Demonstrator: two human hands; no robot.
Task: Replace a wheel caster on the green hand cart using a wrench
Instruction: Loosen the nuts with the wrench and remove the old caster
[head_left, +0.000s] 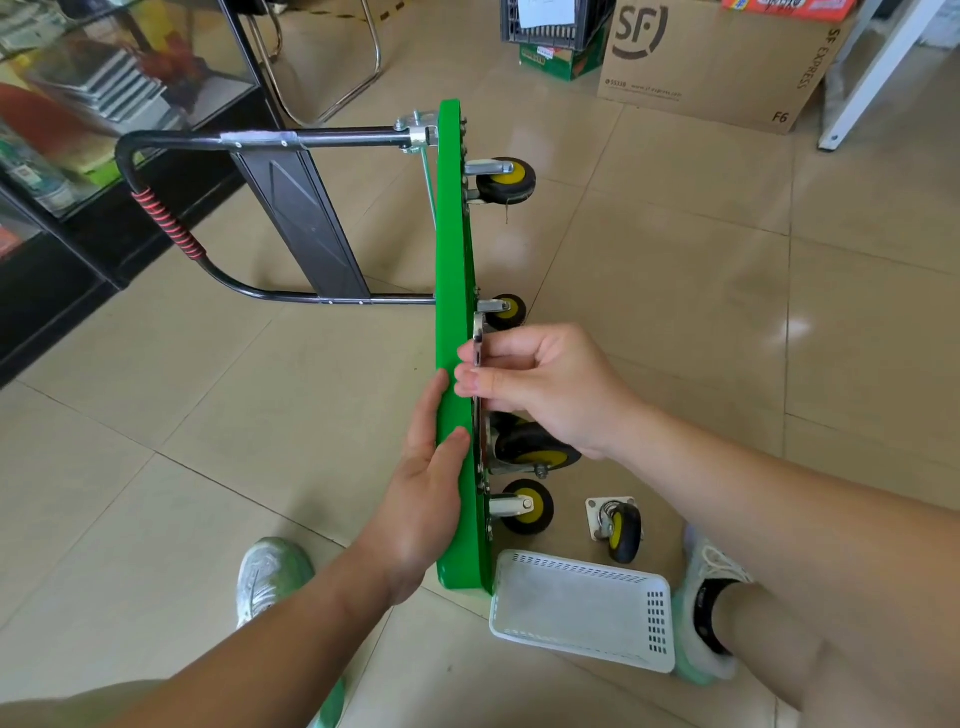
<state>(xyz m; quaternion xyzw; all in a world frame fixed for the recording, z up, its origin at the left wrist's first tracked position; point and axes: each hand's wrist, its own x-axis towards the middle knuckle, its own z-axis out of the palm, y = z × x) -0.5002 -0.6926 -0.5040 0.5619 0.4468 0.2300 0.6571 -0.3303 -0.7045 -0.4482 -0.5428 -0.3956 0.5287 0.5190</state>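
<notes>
The green hand cart (452, 260) stands on its long edge in the middle of the view. Its deck runs from 12 o'clock down to 6 o'clock, its wheels point to 3 o'clock, and its black folding handle (171, 228) juts out toward 9 o'clock. The right hand (545, 384) sits at the cart's underside, just below centre. Its fingers are curled together round a flat silver wrench (478, 338), which lies close along the deck. Directly below that hand a mounted caster (535, 449) shows its black tyre and yellow hub. The left hand (426, 493) lies flat against the deck's other face, with its fingers straight and side by side and the thumb hooked over the upper edge.

A loose caster (621, 530) lies on its side on the floor at 5 o'clock, near the cart but not touching it. A white perforated basket (582, 608) lies just below it, against the cart's lower corner. A pale sneaker (270, 577) is on each side of the cart.

The floor (675, 312) is glossy beige tile with grey grout lines and catches window glare toward 3 o'clock. A glass display cabinet (104, 104) fills 10 o'clock. Chrome chair legs (332, 78) stand at 11 o'clock, a printed cardboard box (717, 62) at 1 o'clock, and a white table leg (872, 78) at 2 o'clock.
</notes>
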